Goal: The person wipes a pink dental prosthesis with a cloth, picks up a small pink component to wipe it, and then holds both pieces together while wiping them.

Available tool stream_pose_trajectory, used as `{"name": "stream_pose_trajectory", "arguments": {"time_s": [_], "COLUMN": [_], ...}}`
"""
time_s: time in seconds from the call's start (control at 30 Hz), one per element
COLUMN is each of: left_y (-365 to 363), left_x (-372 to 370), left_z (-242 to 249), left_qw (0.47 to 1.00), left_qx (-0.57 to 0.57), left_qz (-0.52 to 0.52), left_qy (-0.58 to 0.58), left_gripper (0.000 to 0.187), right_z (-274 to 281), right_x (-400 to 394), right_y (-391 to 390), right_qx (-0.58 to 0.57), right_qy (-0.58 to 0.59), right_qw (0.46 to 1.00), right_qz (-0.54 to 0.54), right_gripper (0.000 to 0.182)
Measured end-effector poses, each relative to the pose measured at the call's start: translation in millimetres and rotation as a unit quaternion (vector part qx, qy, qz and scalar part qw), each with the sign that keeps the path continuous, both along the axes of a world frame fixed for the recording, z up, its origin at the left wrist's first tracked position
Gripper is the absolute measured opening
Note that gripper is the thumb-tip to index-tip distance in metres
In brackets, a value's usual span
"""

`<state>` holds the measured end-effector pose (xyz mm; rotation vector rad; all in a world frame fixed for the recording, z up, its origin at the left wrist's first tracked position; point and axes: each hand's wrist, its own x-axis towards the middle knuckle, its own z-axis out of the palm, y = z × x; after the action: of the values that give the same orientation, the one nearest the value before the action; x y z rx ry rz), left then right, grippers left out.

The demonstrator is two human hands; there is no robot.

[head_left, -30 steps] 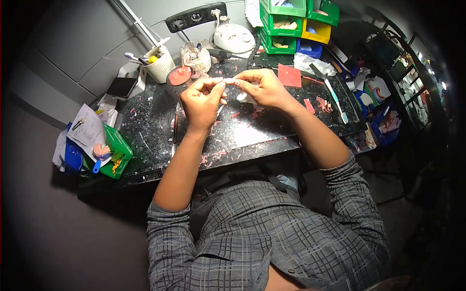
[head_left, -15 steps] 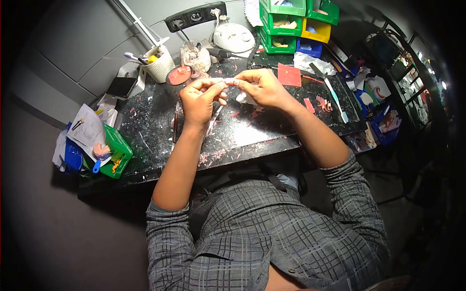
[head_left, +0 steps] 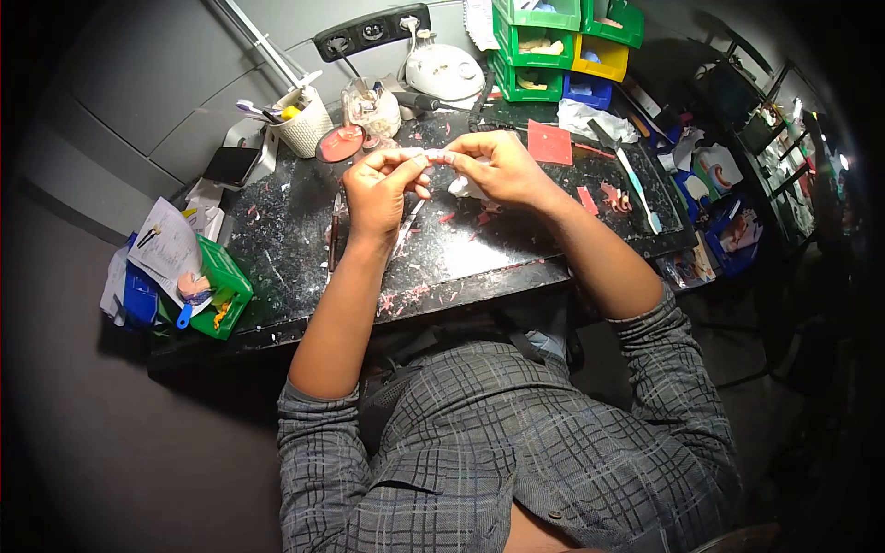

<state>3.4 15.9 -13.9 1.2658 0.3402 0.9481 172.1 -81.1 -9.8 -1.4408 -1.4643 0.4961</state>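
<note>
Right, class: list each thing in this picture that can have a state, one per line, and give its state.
Left hand: raised over the bench, fingers pinched on a small pale piece.
Right hand: raised, fingers pinched on the same small pale piece.
Phone: lying flat, screen dark.
White cup: upright, tools standing in it.
Toothbrush: lying flat on the bench.
Green bin: at the bench's left edge, tilted, things inside.
Stacked bins: stacked, open fronts, holding items.

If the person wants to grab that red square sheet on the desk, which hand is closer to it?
Probably the right hand. The red square sheet lies just beyond it on that side, while the left hand sits farther away. Both hands pinch a small pale piece.
</note>
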Motion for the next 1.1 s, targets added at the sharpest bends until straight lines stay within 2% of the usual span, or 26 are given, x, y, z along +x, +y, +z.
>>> {"name": "stream_pose_trajectory", "arguments": {"time_s": [0.13, 0.2, 0.33, 0.5, 0.57, 0.6, 0.63, 0.67, 0.7, 0.77, 0.83, 0.87, 0.97, 1.0, 1.07, 1.1], "left_y": [-1.8, -2.0, -7.5, -23.0, -23.9, -23.7, -23.6, -22.9, -21.7, -22.2, -21.5, -21.6, -18.7, -17.6, -12.8, -11.6], "left_x": [-0.4, -1.9, -5.7, -8.5, -7.7, -8.6, -10.2, -10.0, -10.6, -9.0, -11.4, -9.2, -3.9, -3.2, -3.0, -3.0], "left_z": [1.4, 2.9, 8.5, 18.6, 21.5, 23.3, 24.9, 23.9, 21.8, 21.2, 22.9, 21.2, 12.5, 11.2, 8.4, 7.9], "left_qw": [1.000, 0.999, 0.998, 0.988, 0.990, 0.990, 0.990, 0.990, 0.991, 0.992, 0.993, 0.992, 0.991, 0.991, 0.989, 0.990], "left_qx": [0.011, 0.032, 0.051, 0.141, 0.129, 0.124, 0.121, 0.111, 0.098, 0.075, 0.088, 0.096, 0.111, 0.112, 0.126, 0.123], "left_qz": [0.005, -0.011, -0.033, 0.003, 0.037, 0.038, 0.042, 0.048, 0.046, 0.042, 0.057, 0.050, 0.042, 0.044, 0.049, 0.048], "left_qy": [0.001, -0.006, -0.027, -0.057, -0.049, -0.052, -0.057, -0.067, -0.075, -0.090, -0.061, -0.059, -0.061, -0.060, -0.052, -0.053], "left_gripper": [0.004, 0.010, 0.010, 0.009, 0.009, 0.008, 0.008, 0.007, 0.007, 0.007, 0.008, 0.007, 0.006, 0.007, 0.009, 0.009], "right_z": [-0.1, 2.7, 14.2, 28.8, 35.7, 32.0, 45.8, 56.1, 83.7, 135.9, 159.4, 181.1, 265.3, 274.7, 294.5, 295.0], "right_x": [-0.3, -1.6, -6.9, -12.9, -2.9, 20.5, 37.9, 62.9, 77.0, 102.5, 128.9, 119.1, 63.3, 61.0, 54.7, 7.1], "right_y": [-0.5, -2.1, -13.3, -26.4, -29.5, -28.7, -34.4, -44.4, -61.5, -70.5, -77.5, -76.4, -61.2, -52.8, -37.5, -54.1], "right_qx": [0.006, 0.052, 0.028, 0.062, 0.098, 0.149, 0.246, 0.312, 0.280, 0.394, 0.397, 0.397, 0.351, 0.354, 0.319, 0.292], "right_qy": [0.003, 0.006, 0.036, 0.073, 0.034, -0.052, -0.027, 0.110, 0.205, 0.142, 0.004, 0.009, -0.050, -0.049, -0.060, -0.100], "right_qw": [1.000, 0.999, 0.999, 0.995, 0.993, 0.977, 0.954, 0.935, 0.906, 0.850, 0.853, 0.853, 0.930, 0.928, 0.945, 0.946], "right_qz": [-0.006, 0.002, -0.003, 0.018, -0.055, -0.146, -0.168, -0.125, -0.244, -0.319, -0.338, -0.340, -0.097, -0.099, -0.040, -0.097], "right_gripper": [0.022, 0.021, 0.021, 0.018, 0.018, 0.017, 0.012, 0.022, 0.029, 0.029, 0.043, 0.043, 0.075, 0.075, 0.032, 0.070]}}
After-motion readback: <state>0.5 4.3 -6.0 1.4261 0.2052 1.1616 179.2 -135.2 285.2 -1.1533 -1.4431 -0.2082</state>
